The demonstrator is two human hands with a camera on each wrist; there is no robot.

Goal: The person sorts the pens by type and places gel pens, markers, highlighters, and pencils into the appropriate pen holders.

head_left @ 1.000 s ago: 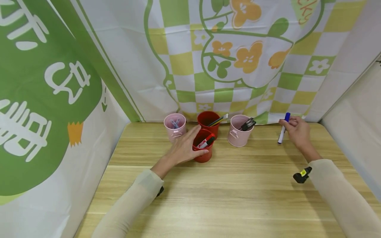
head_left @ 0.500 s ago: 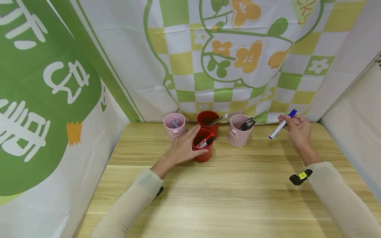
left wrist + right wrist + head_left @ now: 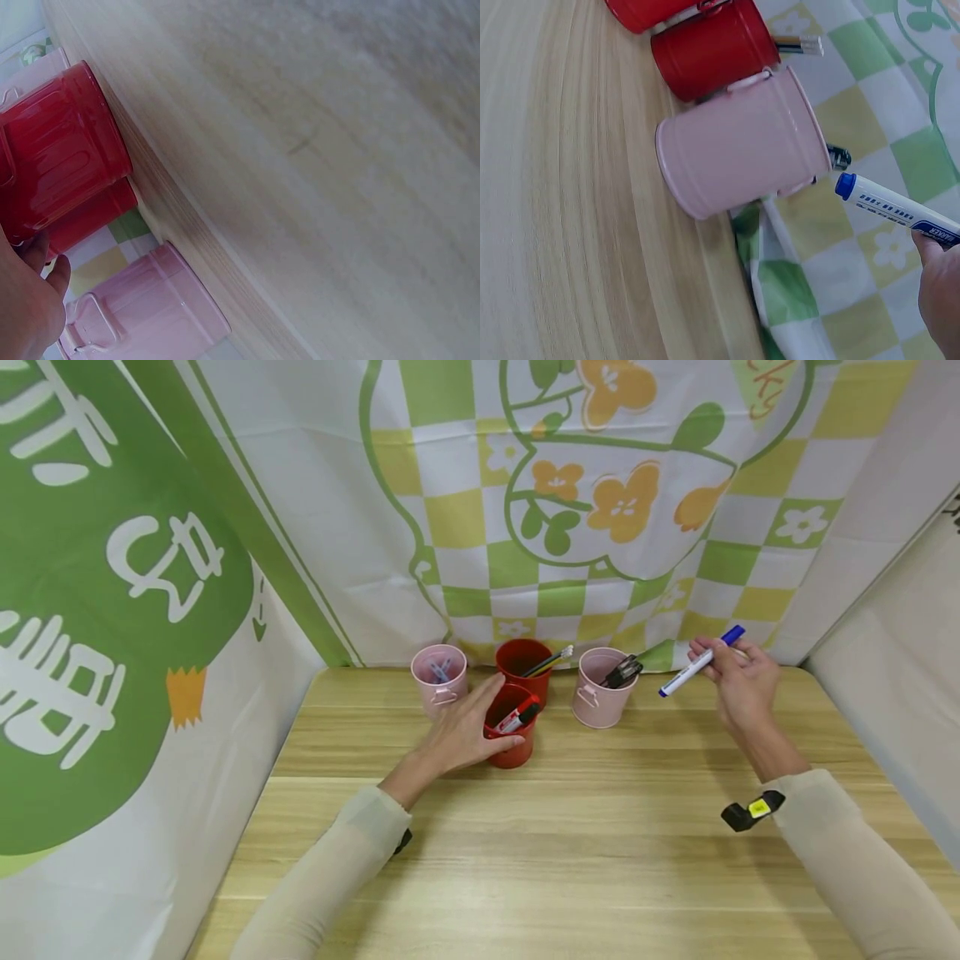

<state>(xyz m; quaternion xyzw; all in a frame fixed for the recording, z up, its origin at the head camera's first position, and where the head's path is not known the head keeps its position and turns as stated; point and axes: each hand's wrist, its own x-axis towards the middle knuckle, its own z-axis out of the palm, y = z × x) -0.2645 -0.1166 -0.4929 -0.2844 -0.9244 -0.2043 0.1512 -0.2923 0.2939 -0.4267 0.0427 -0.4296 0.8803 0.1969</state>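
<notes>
My left hand (image 3: pixel 457 731) holds the front red bucket (image 3: pixel 512 752) at its upper part, thumb along the near side and fingers at the far left. A red-capped marker (image 3: pixel 512 720) and a black-capped one (image 3: pixel 529 714) lean in it. With my right hand (image 3: pixel 746 689) I pinch a white whiteboard marker (image 3: pixel 688 673) with blue ends, held tilted in the air right of the right pink bucket (image 3: pixel 602 710). In the right wrist view the marker's blue tip (image 3: pixel 845 186) points toward that pink bucket (image 3: pixel 742 142), apart from it.
Behind the front bucket stands another red bucket (image 3: pixel 525 652) with pencils (image 3: pixel 551 662). A pink bucket (image 3: pixel 438 693) at left contains pale blue items. Black pens (image 3: pixel 622 672) lean in the right pink bucket. A patterned cloth (image 3: pixel 562 552) hangs behind the wooden table (image 3: pixel 570 860).
The marker has tipped from nearly upright to a slant and come left and up with my right hand. My left hand stays at the front red bucket.
</notes>
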